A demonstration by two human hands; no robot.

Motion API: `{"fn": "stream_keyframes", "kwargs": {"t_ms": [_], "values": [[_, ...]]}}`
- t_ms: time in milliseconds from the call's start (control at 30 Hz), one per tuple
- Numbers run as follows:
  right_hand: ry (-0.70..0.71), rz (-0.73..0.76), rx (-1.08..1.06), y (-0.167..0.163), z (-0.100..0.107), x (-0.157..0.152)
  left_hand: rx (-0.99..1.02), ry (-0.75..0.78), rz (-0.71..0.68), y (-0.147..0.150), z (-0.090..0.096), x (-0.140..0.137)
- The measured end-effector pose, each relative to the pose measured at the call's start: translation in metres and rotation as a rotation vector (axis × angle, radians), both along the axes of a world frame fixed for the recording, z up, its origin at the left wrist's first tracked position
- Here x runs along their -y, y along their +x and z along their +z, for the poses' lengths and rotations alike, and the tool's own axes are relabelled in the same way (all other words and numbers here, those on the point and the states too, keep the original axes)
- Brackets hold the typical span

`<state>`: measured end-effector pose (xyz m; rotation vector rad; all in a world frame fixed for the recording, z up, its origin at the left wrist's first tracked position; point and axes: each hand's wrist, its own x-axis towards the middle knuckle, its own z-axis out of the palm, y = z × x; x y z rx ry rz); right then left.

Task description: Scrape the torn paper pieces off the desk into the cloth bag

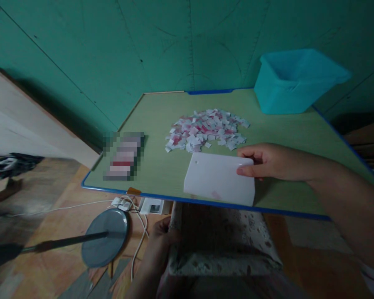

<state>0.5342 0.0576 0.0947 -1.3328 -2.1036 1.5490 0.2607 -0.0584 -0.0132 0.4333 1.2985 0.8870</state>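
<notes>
My right hand (254, 161) grips the right edge of a white flat sheet (218, 176), thumb on its near face. The sheet is tilted at the table's front edge, with a small hole in its upper left corner. A pinkish scrap shows at its lower edge. Just beyond it lies a heap of small white and pink paper pieces (205, 128). Below the table edge, my left hand (162, 234) is closed on the left rim of an open box (224, 265) with a speckled, patterned rim. The box's inside is dark, so its contents cannot be made out.
A turquoise bin (286, 95) stands at the table's back right corner. A blurred-out flat object (124, 157) lies on the left of the green table (156, 114). On the floor are a round grey base (104, 245) with a pole and white cables (143, 226).
</notes>
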Motion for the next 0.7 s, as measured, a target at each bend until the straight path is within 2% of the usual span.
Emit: {"fn": "stream_keyframes", "kwargs": {"t_ms": [400, 500, 633, 700], "values": [[0.081, 0.046, -0.009, 0.0, 0.006, 0.007, 0.007, 0.037, -0.014, -0.002, -0.01, 0.001], [0.087, -0.002, -0.042, 0.0, 0.007, 0.006, -0.018, 0.023, -0.016, -0.001, -0.01, 0.001], [0.17, -0.125, -0.043, 0.001, 0.003, 0.002, -0.016, 0.013, -0.022, 0.0, -0.005, 0.0], [0.199, -0.133, -0.023, 0.002, 0.001, 0.001, -0.014, 0.02, -0.028, -0.001, -0.002, -0.001]]}}
